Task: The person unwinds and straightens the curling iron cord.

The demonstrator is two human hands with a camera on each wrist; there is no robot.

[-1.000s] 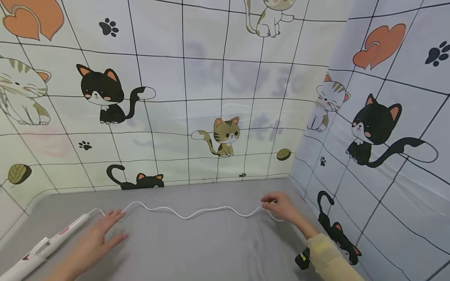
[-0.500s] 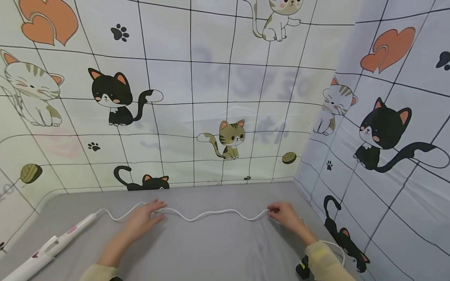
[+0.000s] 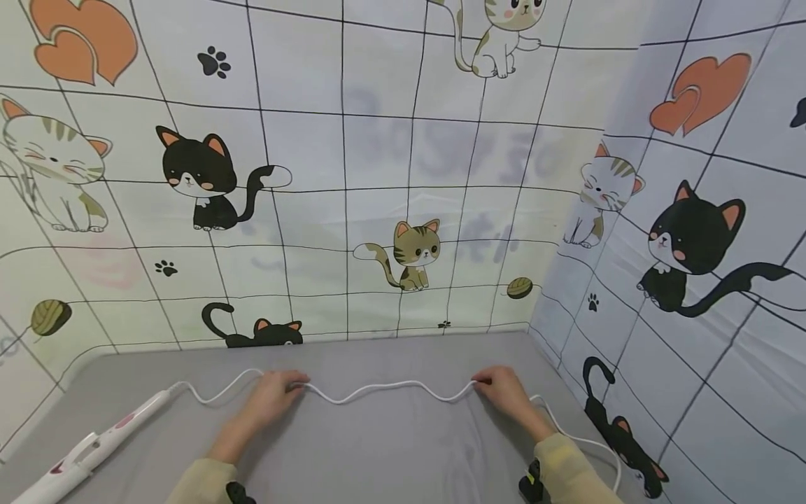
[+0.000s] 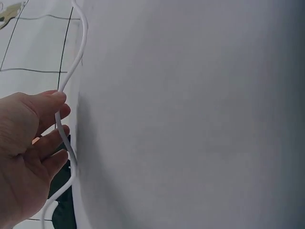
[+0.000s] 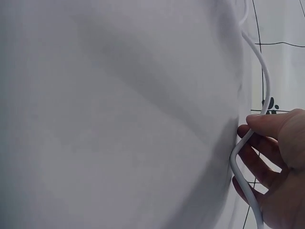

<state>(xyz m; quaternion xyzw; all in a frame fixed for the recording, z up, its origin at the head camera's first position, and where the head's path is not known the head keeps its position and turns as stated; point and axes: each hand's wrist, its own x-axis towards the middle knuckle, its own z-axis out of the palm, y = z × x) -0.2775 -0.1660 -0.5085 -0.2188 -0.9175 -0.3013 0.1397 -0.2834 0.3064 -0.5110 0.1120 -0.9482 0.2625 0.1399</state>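
A white power cord (image 3: 390, 385) runs in gentle waves across the grey cloth in the head view. It comes from a long white wand-shaped appliance (image 3: 101, 448) with pinkish marks, like a hair-styling iron, lying at lower left. My left hand (image 3: 272, 400) pinches the cord between thumb and index finger; the left wrist view shows the cord (image 4: 82, 40) passing along the other bent fingers. Farther right, my right hand (image 3: 506, 395) also pinches the cord (image 5: 264, 71) between thumb and index finger. Between both hands the cord stays wavy and slack.
Grey cloth (image 3: 384, 448) covers the surface. A white sheet (image 3: 378, 154) printed with cats and grid lines hangs behind, and another printed sheet (image 3: 711, 364) stands along the right. More white cord (image 3: 588, 441) curves beyond the right wrist.
My left hand has moved right from near the appliance, and its spread fingers have closed on the cord. The right hand keeps its pinch nearly in place. The view has shifted slightly.
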